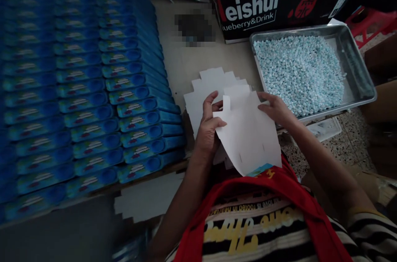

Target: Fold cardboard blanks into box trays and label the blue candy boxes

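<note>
Head view has our left hand [208, 129] pinching the thin white die-cut card sheet [248, 134] by its left edge and our right hand [277, 110] gripping its upper right edge, so with it between our fingers we'd go light on both holds to dodge creases.

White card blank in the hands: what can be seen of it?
The white card blank looks like thin, smooth paperboard, gently curved, with tabs toward its far end and two short slit-like marks toward its near end, where a blue patch shows. It is tilted, partly overlapping similar white blanks beyond. The left hand grips its left edge; the right hand touches its right edge.
</note>
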`<state>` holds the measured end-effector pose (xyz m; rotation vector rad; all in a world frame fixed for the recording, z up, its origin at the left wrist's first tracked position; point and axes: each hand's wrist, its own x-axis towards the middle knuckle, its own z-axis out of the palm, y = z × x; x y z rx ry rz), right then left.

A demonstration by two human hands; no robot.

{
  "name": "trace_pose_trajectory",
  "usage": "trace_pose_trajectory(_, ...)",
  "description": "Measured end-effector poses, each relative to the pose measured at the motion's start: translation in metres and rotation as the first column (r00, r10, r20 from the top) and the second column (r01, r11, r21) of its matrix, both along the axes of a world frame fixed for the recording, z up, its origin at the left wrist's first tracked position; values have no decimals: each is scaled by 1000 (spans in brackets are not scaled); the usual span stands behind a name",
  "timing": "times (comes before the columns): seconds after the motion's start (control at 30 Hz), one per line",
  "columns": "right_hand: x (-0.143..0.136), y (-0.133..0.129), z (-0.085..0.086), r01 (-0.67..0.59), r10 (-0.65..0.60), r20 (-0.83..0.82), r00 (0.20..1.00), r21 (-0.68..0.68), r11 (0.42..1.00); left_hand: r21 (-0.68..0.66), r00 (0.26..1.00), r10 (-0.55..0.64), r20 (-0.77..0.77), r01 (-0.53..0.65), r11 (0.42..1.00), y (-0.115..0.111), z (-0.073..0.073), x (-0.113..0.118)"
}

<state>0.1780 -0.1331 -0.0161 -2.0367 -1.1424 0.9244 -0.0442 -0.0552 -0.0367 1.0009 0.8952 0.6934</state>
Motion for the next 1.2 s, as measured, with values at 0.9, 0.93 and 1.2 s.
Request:
trace_pose_trajectory(0.9, -22, 5, -7, 82, -91, 274, 958, 42, 996, 216, 416, -52, -908, 571, 792, 75, 26, 49)
trace_pose_trajectory(0.93, -21, 4, -8, 79, -89, 265, 960, 48, 996, 222, 400, -41, -916, 588, 777, 75, 23, 49)
trace_pose_trajectory(1.2, -11, 16, -12, 3, 19, 320, 947, -67, 998, 242, 437, -38, -898, 565, 789, 69, 19, 30)
